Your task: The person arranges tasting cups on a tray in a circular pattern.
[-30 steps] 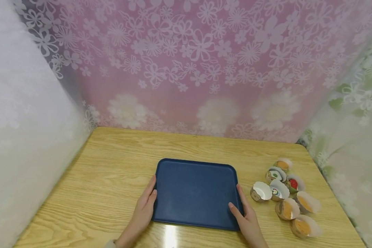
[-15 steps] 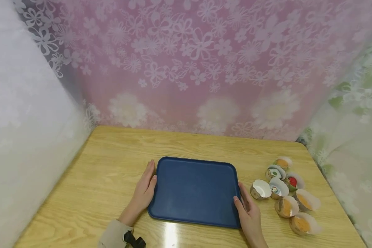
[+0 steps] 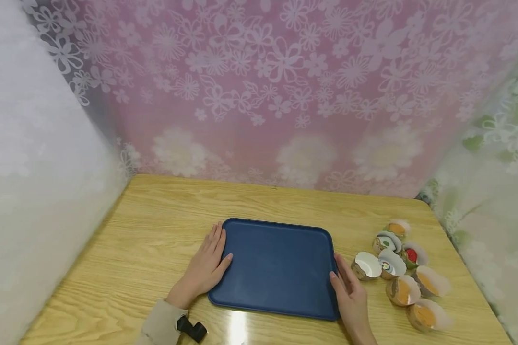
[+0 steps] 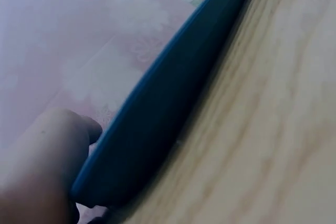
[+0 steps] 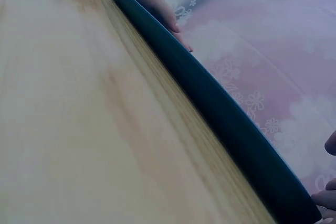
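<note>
From my remote seat, the largest thing in view is the pink floral curtain (image 3: 259, 148) behind the bench (image 3: 134, 249), whose wood-grain top carries everything else. The dark blue rectangular tray (image 3: 276, 263) lies flat near the middle of the bench's near half. I judge it light and stiff, probably moulded plastic; its smooth face may let things slide, but it hardly looks fragile. I would take hold at the middles of the two short sides, thumbs over the raised rim, fingers outside. The left hand (image 3: 205, 266) rests on the left side, its fingers straight and close together along the edge, thumb reaching over the rim. The right hand (image 3: 351, 297) touches the opposite side, fingers fairly straight against the outside and thumb at the rim; neither hand looks wrapped around the tray. A beige sleeve (image 3: 157, 326) covers the left forearm. To the right, apart from the tray, eight baking cups (image 3: 403, 291) stand or tilt in a cluster, several showing orange inside and one red; a white-lined one sits nearest the right hand. Smallest is the black wrist device (image 3: 191, 328) beside the left cuff.
</note>
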Action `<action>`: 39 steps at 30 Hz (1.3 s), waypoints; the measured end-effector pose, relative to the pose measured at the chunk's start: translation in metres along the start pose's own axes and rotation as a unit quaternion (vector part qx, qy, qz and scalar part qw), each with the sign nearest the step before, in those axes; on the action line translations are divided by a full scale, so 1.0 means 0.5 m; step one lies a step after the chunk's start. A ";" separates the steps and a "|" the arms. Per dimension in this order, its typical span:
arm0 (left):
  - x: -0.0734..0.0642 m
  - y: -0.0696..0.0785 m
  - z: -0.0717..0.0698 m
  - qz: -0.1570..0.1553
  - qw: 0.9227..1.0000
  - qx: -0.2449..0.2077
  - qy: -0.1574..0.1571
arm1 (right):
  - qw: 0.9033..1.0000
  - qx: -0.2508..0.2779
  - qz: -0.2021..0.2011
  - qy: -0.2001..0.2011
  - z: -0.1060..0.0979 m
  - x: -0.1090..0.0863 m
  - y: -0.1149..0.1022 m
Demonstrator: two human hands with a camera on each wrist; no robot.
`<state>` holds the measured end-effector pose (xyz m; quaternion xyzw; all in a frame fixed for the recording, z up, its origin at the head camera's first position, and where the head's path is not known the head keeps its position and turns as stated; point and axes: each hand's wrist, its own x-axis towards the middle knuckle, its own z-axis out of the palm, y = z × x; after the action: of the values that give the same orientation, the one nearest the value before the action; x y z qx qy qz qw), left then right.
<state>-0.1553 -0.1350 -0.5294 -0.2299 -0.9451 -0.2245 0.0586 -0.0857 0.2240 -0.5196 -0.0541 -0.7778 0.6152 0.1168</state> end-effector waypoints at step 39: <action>-0.004 0.001 0.007 0.005 0.999 -0.012 0.037 | 0.902 -0.157 -0.309 0.256 -0.081 0.037 0.004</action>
<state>-0.1536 -0.1338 -0.5329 -0.2265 -0.9386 -0.2437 0.0919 -0.0937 0.2671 -0.5107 0.0157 -0.7854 0.3828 0.4861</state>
